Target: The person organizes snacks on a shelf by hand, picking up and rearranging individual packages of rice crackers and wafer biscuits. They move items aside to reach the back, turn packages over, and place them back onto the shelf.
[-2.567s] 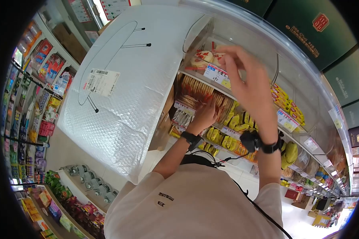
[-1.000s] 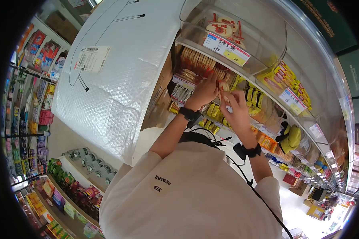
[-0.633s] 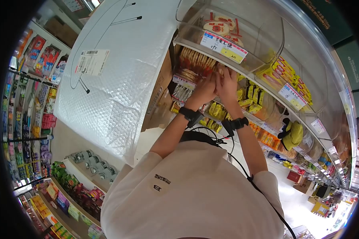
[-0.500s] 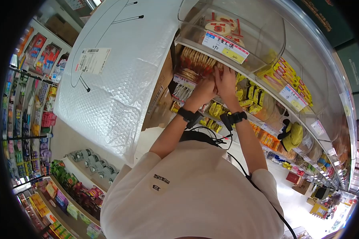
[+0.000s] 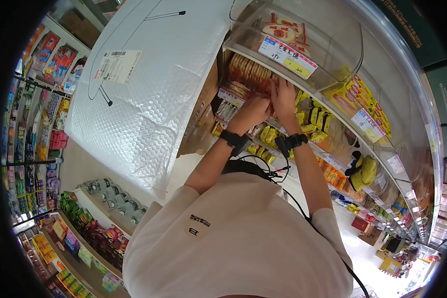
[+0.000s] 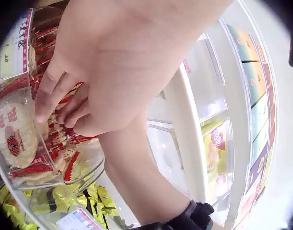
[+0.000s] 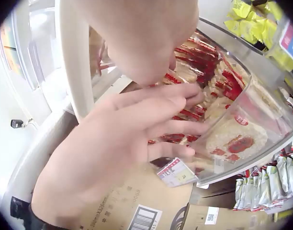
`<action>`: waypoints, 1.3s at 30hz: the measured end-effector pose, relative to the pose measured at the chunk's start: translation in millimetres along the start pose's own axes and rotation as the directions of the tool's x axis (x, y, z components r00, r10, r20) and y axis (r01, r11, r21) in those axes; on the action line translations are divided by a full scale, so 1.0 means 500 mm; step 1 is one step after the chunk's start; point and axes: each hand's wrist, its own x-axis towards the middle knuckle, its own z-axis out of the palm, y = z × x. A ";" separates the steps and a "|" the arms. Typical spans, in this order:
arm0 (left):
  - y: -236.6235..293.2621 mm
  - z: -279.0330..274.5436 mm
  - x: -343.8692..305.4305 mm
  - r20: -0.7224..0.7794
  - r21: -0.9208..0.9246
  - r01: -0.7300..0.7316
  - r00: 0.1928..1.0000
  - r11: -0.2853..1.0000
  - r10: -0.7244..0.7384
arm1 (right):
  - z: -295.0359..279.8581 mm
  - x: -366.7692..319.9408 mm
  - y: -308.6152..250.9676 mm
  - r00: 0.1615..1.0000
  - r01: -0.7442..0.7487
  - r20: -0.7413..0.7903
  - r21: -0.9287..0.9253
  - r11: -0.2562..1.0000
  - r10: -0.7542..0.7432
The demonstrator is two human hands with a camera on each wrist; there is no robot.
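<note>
Wrapped rice crackers [image 5: 251,68] stand in a tight row in a clear bin under the top shelf. My left hand [image 5: 251,115] reaches into the front of this bin; in the right wrist view its fingers [image 7: 173,127] lie nearly straight against the red-and-clear packs. Beside it, my right hand [image 5: 283,102] reaches to the right end of the row with its fingers pointing inward. The right wrist view shows that hand large at the top, its fingertips hidden behind the knuckles. A flat cracker pack [image 7: 240,136] faces out through the bin's clear front wall.
Above, a clear bin holds round cracker packs [image 5: 279,33] behind a price label [image 5: 287,55]. Yellow snack packs [image 5: 314,121] fill bins to the right. A bubble-wrapped panel [image 5: 149,99] stands left, beside a cardboard box [image 5: 198,124].
My right hand came down from the upper bin, held a cracker pack beside my left hand, then moved into the cracker row. My left hand stayed at the lower bin.
</note>
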 end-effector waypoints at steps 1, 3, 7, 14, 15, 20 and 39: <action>0.002 -0.002 0.000 0.003 0.007 -0.001 1.000 1.000 0.001 | -0.001 -0.001 0.001 1.000 -0.013 0.025 0.028 1.000 0.012; -0.003 0.001 0.004 -0.030 -0.006 -0.009 1.000 1.000 0.009 | -0.003 0.001 0.003 0.997 -0.039 0.074 0.085 0.996 0.032; -0.015 0.011 0.005 0.029 0.034 0.025 0.999 0.999 -0.026 | -0.018 0.002 0.032 0.987 -0.005 0.156 0.238 0.971 -0.033; -0.003 0.051 0.027 0.030 0.142 0.019 0.999 0.990 -0.024 | -0.080 0.012 0.019 0.905 -0.188 0.420 0.255 0.948 0.067; 0.009 0.050 0.028 0.036 0.174 0.062 0.997 0.983 -0.069 | -0.099 0.010 0.002 0.893 -0.171 0.447 0.207 0.963 0.063; 0.017 0.071 0.010 -0.068 0.171 0.019 0.998 0.985 -0.007 | -0.184 -0.022 -0.079 0.898 0.086 0.398 0.261 0.962 -0.188; 0.008 0.064 0.018 0.048 0.294 0.029 0.998 0.955 -0.045 | -0.348 0.320 -0.231 0.861 0.041 0.507 -0.138 0.990 0.035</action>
